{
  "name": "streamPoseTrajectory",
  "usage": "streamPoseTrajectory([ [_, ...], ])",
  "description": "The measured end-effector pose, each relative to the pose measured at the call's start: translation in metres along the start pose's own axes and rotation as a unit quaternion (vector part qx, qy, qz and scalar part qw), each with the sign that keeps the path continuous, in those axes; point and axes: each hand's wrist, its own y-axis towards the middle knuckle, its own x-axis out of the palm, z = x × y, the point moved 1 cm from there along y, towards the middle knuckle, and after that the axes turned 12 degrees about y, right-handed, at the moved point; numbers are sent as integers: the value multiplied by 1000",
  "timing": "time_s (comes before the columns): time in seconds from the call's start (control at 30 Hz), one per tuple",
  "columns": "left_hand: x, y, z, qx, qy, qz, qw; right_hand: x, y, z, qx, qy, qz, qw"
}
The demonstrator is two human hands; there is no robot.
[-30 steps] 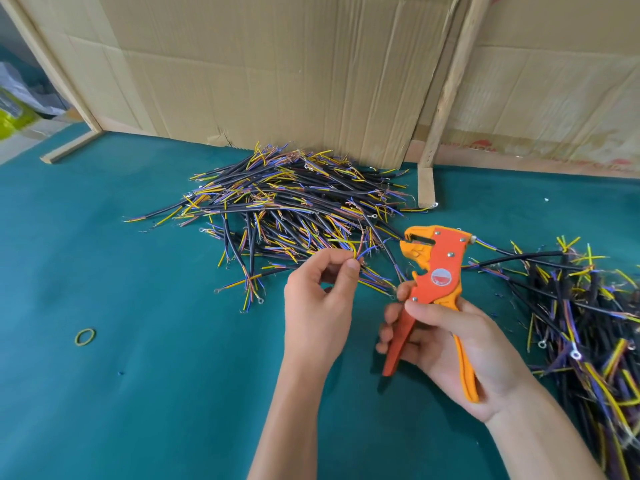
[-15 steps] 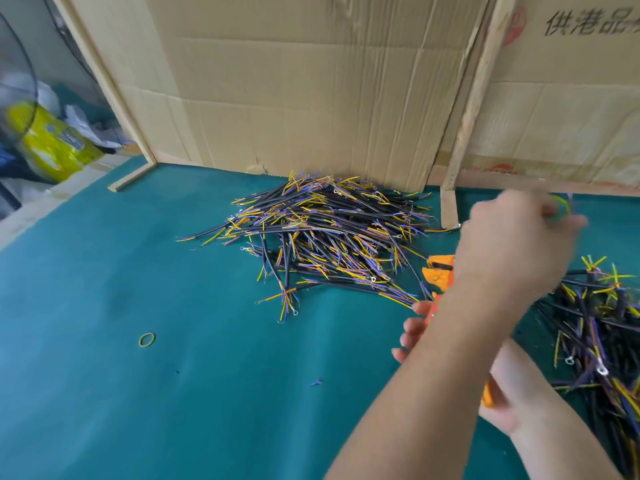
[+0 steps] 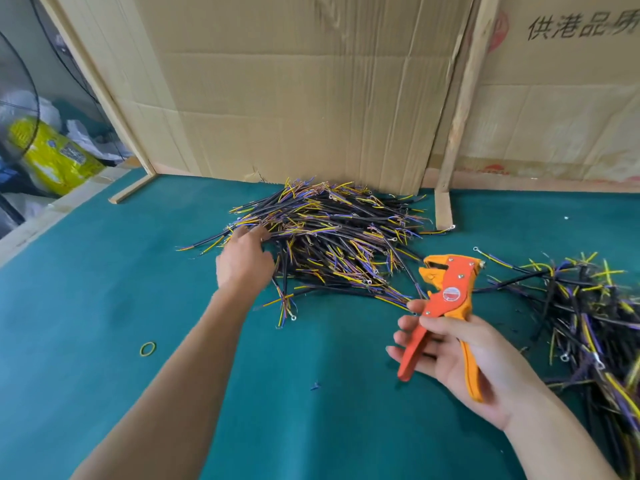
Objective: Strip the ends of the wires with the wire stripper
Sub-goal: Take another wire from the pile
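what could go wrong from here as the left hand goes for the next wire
The left hand reaches into a tangled wire pile, so one pull may drag several neighbours off. The right hand holds the wire stripper loosely, handles spread; it might slip or pinch a fingertip when squeezed.

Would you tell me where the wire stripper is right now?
In the head view, the wire stripper is right of centre, held in the right hand between the two wire piles.

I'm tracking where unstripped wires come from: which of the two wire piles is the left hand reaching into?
The left hand reaches into the middle pile by the cardboard; the other pile lies at the right edge, untouched.
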Motion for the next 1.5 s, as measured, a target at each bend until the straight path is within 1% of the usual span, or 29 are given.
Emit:
streamPoseTrajectory([
  [0.1, 9, 7, -8, 44, 45, 53, 997, 0, 0, -1, 0, 3, -4, 1000],
  [0.17, 6, 13, -7, 70, 64, 49, 994, 0, 0, -1, 0, 5, -6, 1000],
  [0.23, -2, 15, -6, 93, 53, 42, 993, 0, 1, -1, 0, 7, -6, 1000],
  [0.27, -9, 15, -7, 104, 33, 52, 993, -1, 1, -1, 1, 9, -6, 1000],
  [0.33, -27, 10, -11, 114, -39, 79, 990, -2, 3, -1, 3, 9, -3, 1000],
  [0.43, -59, -6, -15, 100, -199, 100, 970, -2, 3, 0, 3, 9, -3, 1000],
  [0.47, -70, -15, -12, 93, -277, 89, 952, -3, 3, 0, 3, 9, -3, 1000],
  [0.53, -90, -34, -2, 101, -443, 54, 889, -3, 1, 0, 6, 7, -7, 1000],
  [0.57, -99, -44, 4, 112, -496, 37, 860, -3, 0, 0, 7, 7, -11, 1000],
  [0.6, -106, -52, 9, 125, -524, 17, 842, -4, 0, 0, 8, 8, -13, 1000],
  [0.7, -111, -69, 24, 153, -557, -83, 812, -4, -1, -2, 6, 17, -12, 1000],
  [0.73, -108, -74, 27, 155, -573, -103, 798, -4, -2, -3, 5, 22, -11, 1000],
  [0.77, -103, -80, 29, 146, -600, -116, 778, -4, -2, -3, 5, 26, -11, 1000],
  [0.87, -76, -102, 44, 94, -689, -148, 703, -4, 0, -3, 5, 14, -7, 1000],
  [0.9, -67, -109, 52, 77, -706, -151, 688, -3, 0, -3, 8, 6, -6, 1000],
  [0.93, -57, -116, 60, 60, -712, -147, 684, -1, 0, -2, 12, -1, -5, 1000],
  [0.97, -49, -122, 69, 46, -710, -138, 689, 0, 0, -2, 13, -7, -4, 1000],
  [1.07, -24, -135, 92, 21, -681, -113, 723, -1, 0, -4, 10, -17, -3, 1000],
  [1.1, -17, -137, 98, 18, -677, -109, 728, -1, 0, -4, 11, -17, -3, 1000],
  [1.17, -6, -139, 107, 20, -670, -102, 735, -1, 0, -4, 12, -17, -6, 1000],
  [1.3, 12, -140, 115, 37, -628, -99, 771, -2, 3, -4, 15, -17, -21, 1000],
  [1.5, 22, -138, 116, 37, -623, -125, 771, -2, 5, -4, 16, -5, -28, 999],
])
